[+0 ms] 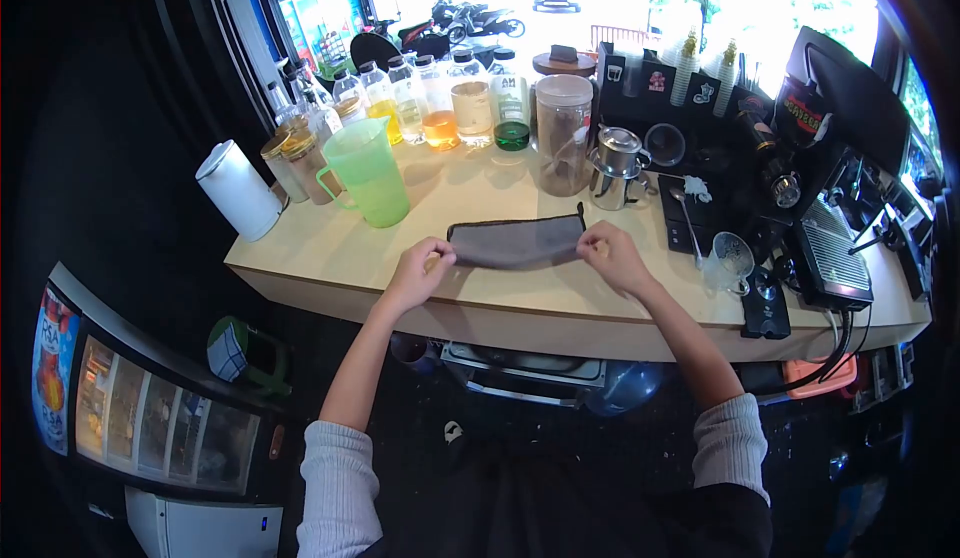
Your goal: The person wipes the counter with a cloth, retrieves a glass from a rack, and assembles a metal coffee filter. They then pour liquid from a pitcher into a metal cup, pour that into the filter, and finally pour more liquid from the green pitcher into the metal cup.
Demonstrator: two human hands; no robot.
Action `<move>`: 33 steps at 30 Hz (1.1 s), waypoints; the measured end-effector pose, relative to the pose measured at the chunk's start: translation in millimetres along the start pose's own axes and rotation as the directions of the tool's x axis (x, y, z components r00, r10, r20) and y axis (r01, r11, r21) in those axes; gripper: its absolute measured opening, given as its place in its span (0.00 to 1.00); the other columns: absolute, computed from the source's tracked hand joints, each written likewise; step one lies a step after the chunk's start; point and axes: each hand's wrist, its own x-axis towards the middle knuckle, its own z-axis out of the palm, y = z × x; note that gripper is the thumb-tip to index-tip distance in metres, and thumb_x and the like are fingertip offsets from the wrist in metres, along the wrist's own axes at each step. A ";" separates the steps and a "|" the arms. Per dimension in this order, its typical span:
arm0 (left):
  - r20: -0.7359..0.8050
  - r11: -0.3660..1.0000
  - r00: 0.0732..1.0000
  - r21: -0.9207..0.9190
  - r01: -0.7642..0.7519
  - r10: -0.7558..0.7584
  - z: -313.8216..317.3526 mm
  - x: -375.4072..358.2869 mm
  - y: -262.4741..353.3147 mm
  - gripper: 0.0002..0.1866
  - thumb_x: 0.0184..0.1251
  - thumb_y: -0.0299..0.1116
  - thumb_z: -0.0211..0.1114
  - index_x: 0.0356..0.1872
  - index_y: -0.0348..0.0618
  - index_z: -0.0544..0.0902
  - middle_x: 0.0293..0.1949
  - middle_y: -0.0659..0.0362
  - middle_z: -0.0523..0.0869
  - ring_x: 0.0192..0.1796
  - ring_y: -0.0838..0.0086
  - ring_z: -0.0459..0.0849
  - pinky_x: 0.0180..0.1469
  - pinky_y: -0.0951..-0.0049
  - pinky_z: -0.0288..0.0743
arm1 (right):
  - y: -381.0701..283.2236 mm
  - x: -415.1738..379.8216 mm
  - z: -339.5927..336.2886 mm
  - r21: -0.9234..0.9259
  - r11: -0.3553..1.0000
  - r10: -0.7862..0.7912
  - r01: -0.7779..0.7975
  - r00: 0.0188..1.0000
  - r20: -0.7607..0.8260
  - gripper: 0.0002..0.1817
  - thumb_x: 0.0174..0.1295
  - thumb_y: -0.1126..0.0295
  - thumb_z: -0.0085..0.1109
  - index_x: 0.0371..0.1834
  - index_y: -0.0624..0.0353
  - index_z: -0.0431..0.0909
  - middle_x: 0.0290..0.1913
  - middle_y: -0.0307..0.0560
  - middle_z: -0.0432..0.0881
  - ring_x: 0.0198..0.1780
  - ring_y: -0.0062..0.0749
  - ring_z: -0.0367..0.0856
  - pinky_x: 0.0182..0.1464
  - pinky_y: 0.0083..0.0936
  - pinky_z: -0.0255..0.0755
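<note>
A grey cloth with a dark edging (517, 243) is stretched between my two hands at the front part of the wooden counter (470, 303). Its left end is pinched in my left hand (420, 273), the fingers closed. At the other end, my right hand (615, 258) grips the cloth near its corner, also closed. The far edge of the cloth lies toward the back of the counter, with a small dark tab sticking up at the right corner. A green plastic pitcher (367, 173) stands beyond my left hand.
Several bottles (438, 108) line the back. A tall clear jar (563, 138) and a metal drip coffee pot (613, 168) stand behind the cloth. To the right are a spoon (688, 223), a glass mug (731, 261) and a black drip tray (835, 243). A white paper roll (240, 190) stands left.
</note>
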 end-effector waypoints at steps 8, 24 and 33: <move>0.121 0.496 0.908 -0.805 0.326 -0.401 -39.8 41.9 74.1 0.09 0.67 0.37 0.56 0.38 0.41 0.76 0.29 0.66 0.80 0.30 0.85 0.79 0.31 0.81 0.75 | -84.1 29.0 -59.2 0.724 0.649 0.157 -0.234 0.972 0.174 0.05 0.60 0.73 0.55 0.37 0.61 0.77 0.31 0.37 0.79 0.31 0.16 0.78 0.33 0.12 0.72; 0.202 0.830 0.962 -0.493 0.260 -0.181 -61.1 42.9 109.1 0.12 0.56 0.22 0.66 0.41 0.38 0.76 0.38 0.64 0.78 0.43 0.82 0.77 0.44 0.79 0.73 | -130.7 48.5 9.6 0.186 0.893 -0.398 0.410 0.912 -0.103 0.16 0.50 0.71 0.64 0.42 0.63 0.77 0.34 0.47 0.80 0.35 0.29 0.80 0.38 0.25 0.73; -0.193 0.929 0.980 -0.369 -0.025 -0.051 -78.7 112.1 -0.4 0.09 0.58 0.18 0.60 0.39 0.40 0.76 0.36 0.61 0.79 0.42 0.78 0.78 0.48 0.78 0.71 | -117.3 150.7 31.3 -0.042 0.984 -0.170 0.171 0.985 0.025 0.14 0.49 0.70 0.63 0.38 0.60 0.74 0.42 0.46 0.76 0.47 0.36 0.75 0.48 0.35 0.66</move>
